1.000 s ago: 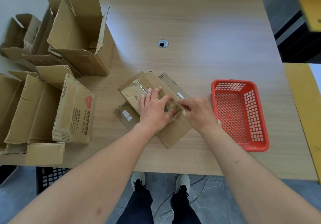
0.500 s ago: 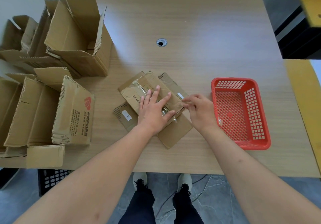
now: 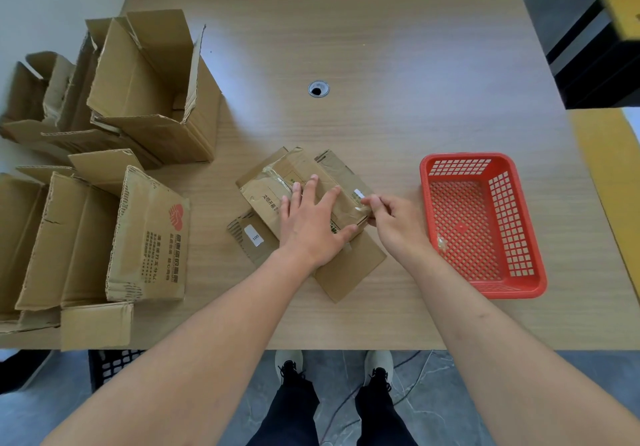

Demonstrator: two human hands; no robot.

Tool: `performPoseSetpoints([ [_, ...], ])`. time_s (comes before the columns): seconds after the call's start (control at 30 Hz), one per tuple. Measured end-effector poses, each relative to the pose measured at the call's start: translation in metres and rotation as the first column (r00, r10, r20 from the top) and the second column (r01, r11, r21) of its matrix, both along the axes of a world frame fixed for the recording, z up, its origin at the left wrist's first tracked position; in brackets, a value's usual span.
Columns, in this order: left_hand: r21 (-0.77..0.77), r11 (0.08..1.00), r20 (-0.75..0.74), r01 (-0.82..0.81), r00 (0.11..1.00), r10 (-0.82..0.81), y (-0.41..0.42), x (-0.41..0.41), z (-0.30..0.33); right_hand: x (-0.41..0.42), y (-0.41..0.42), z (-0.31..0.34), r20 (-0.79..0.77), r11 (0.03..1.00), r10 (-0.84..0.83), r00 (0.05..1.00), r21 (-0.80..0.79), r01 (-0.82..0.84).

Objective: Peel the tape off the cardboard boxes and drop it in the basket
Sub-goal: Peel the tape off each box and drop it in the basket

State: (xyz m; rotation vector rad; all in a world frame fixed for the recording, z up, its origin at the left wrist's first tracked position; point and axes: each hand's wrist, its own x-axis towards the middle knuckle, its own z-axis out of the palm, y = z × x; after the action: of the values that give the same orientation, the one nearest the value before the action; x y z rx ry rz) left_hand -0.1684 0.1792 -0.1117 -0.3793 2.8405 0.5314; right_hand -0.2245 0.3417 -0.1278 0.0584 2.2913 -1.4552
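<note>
A flattened cardboard box [image 3: 349, 269] lies on the wooden table in front of me, with clear tape [image 3: 277, 182] shining across its upper panel. My left hand [image 3: 311, 220] presses flat on the box with fingers spread. At the box's right edge my right hand [image 3: 394, 220] has its fingers curled and pinches the end of the tape. To the right stands the red plastic basket [image 3: 526, 234], holding a small clear scrap of tape [image 3: 441, 242].
Several open cardboard boxes [image 3: 149, 99] are stacked along the table's left side, one with red print [image 3: 162, 238]. A round cable hole [image 3: 318, 89] sits in the middle of the table. A yellow surface [image 3: 609, 175] adjoins on the right. A black crate is under the table.
My right hand has shifted up and right along the box's edge to the tape end. My left hand stays pressed on the box, fingers spread a little wider.
</note>
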Motion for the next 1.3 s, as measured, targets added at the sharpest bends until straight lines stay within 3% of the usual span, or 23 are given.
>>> performPoseSetpoints([
  [0.17, 0.012, 0.999, 0.005, 0.039, 0.999, -0.039, 0.002, -0.002, -0.002, 0.000, 0.007, -0.003, -0.039, 0.999, -0.032, 0.999, -0.037, 0.031],
  [0.27, 0.053, 0.997, -0.022, 0.049, 0.999, -0.048, 0.001, -0.002, -0.004, 0.000, 0.008, -0.003, 0.057, 0.968, -0.189, 0.980, -0.159, 0.196],
  [0.37, 0.089, 0.994, -0.051, 0.061, 0.997, -0.057, -0.002, 0.000, -0.006, -0.002, 0.013, 0.000, 0.155, 0.873, -0.333, 0.930, -0.322, 0.366],
  [0.77, 0.073, 0.994, -0.018, 0.079, 0.997, -0.078, 0.013, -0.012, -0.001, -0.012, 0.021, 0.007, 0.112, 0.878, -0.300, 0.948, -0.357, 0.320],
  [1.0, 0.005, 0.992, -0.020, 0.123, 0.992, -0.123, 0.043, -0.025, 0.005, -0.024, 0.068, 0.015, -0.058, 0.886, -0.435, 0.898, -0.204, 0.416],
  [1.13, -0.036, 0.988, -0.055, 0.153, 0.986, -0.155, 0.063, -0.026, 0.007, -0.022, 0.104, 0.010, -0.120, 0.819, -0.574, 0.810, -0.058, 0.571],
  [1.3, -0.109, 0.974, -0.092, 0.196, 0.974, -0.206, 0.087, -0.027, 0.008, -0.008, 0.130, -0.006, -0.080, 0.834, -0.492, 0.867, 0.243, 0.496],
])
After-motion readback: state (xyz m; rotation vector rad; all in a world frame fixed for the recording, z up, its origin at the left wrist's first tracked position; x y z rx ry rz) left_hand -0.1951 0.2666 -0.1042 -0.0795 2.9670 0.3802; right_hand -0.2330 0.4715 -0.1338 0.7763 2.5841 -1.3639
